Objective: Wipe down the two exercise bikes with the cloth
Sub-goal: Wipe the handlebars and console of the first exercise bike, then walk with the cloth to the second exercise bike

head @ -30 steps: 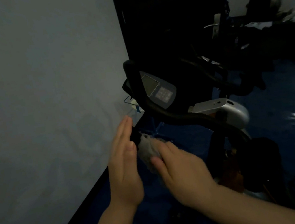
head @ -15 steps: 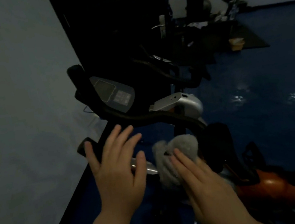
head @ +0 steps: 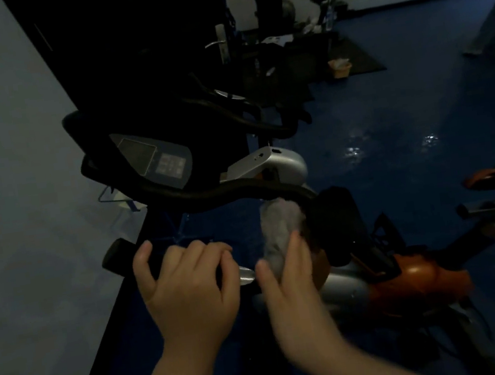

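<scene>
The room is dim. A black exercise bike with a grey console [head: 153, 159] stands right in front of me, its orange and silver body [head: 412, 281] low on the right. My left hand [head: 187, 291] is curled over the near black handlebar grip [head: 116, 258]. My right hand [head: 292, 289] holds a grey cloth [head: 280, 227] pressed against the curved handlebar next to its black pad. A second bike with a silver housing [head: 271, 165] stands just behind.
A pale wall [head: 11, 188] runs close along my left. A dark door with a metal handle [head: 219, 43] is behind the bikes. The shiny blue floor [head: 405, 120] stretches right, with gym machines and a small bin [head: 340, 67] at the back.
My left hand has dropped from open above the grip to closed on it. The cloth in my right hand has risen to the curved bar. My view has shifted right.
</scene>
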Demonstrator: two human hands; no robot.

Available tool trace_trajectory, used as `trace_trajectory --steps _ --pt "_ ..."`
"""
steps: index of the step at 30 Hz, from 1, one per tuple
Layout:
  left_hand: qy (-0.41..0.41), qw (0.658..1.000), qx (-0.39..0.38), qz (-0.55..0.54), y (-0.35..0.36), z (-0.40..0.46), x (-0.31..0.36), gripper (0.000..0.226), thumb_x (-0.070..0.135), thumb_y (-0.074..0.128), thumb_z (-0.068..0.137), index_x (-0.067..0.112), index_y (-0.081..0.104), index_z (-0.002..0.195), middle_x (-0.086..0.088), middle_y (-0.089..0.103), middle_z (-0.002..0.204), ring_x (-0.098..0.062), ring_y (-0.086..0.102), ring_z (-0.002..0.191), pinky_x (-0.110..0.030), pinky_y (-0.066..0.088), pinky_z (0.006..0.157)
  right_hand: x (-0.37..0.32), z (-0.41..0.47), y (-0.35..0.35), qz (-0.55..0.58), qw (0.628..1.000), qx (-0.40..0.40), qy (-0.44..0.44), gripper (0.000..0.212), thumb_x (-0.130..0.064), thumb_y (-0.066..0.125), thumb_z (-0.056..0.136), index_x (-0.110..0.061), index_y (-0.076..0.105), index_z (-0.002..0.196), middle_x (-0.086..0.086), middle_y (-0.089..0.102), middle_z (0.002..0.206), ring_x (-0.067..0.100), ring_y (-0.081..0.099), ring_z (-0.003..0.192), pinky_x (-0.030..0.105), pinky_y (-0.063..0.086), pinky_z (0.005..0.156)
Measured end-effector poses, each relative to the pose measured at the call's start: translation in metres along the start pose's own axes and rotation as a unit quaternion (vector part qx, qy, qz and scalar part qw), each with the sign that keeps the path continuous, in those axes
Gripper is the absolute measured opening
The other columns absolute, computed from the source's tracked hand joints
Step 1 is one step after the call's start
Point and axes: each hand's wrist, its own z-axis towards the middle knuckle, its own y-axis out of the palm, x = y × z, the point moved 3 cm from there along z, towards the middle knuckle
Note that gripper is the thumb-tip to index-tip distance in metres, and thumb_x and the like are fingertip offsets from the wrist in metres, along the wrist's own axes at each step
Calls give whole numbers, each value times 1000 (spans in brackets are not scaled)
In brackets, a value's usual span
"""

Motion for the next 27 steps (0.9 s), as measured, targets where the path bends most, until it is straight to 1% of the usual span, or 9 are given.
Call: trace_trajectory --steps 3,5,7,11,13,15,17,22,27 --pt "-1 1000 6 -2 0 1 0 29 28 46 92 25 70 75 9 61 63 -16 55 66 -40 20 107 -2 16 2 -26 1000 15 -3 80 -63 28 90 -30 -17 148 -9 -16 158 3 4 139 19 7 102" --pt "2 1000 0 -5 -1 0 0 29 27 46 92 25 69 74 9 59 62 -17 54 65 -40 21 107 -13 45 -11 0 998 53 17 67 -48 29 99 -18 2 152 3 7 160 14 16 142 18 12 100" --pt "4 1000 -4 -4 -1 -1 1 31 28 45 93 24 68 73 8 57 62 -17 54 65 -40 22 107 -18 52 -17 33 995 93 3 58 -41 30 101 -18 14 151 2 22 156 10 25 138 16 16 100" --pt "0 1000 -7 -10 0 -2 0 33 29 43 95 24 67 73 8 58 64 -17 54 67 -39 23 106 0 -12 10 110 991 68 -9 66 -56 33 91 -45 -1 146 -22 0 156 -6 11 138 20 19 109" --pt "-4 1000 -10 -13 0 -3 0 32 29 43 94 23 68 74 8 59 65 -17 55 68 -39 23 106 14 -33 15 160 985 57 9 64 -54 39 88 -57 -2 138 -32 3 151 -9 17 136 21 23 110" --pt "-6 1000 -9 -18 0 -3 1 31 28 44 94 23 68 75 8 60 66 -17 55 69 -39 22 107 23 -37 5 163 985 63 1 51 -40 47 94 -60 20 133 -33 33 141 -13 39 123 16 38 101" --pt "-8 1000 -8 -25 -1 -5 1 28 27 46 93 23 68 76 7 61 67 -18 56 71 -39 20 109 30 -34 -13 142 987 78 -23 38 -26 52 95 -56 44 117 -37 58 112 -13 56 103 8 48 79" --pt "-44 995 -10 -89 -1 -12 11 13 27 56 86 27 69 85 8 66 82 -20 52 91 -41 6 115 52 -37 -36 72 996 60 -5 27 -24 60 92 -45 58 110 -22 67 103 -1 64 98 21 54 80" --pt "-60 984 -70 -155 8 -32 52 19 31 58 82 29 67 98 7 65 110 -22 46 111 -49 -3 115 93 -55 -81 23 994 103 26 26 -22 64 89 -42 59 105 -21 69 97 -2 65 90 13 52 71"
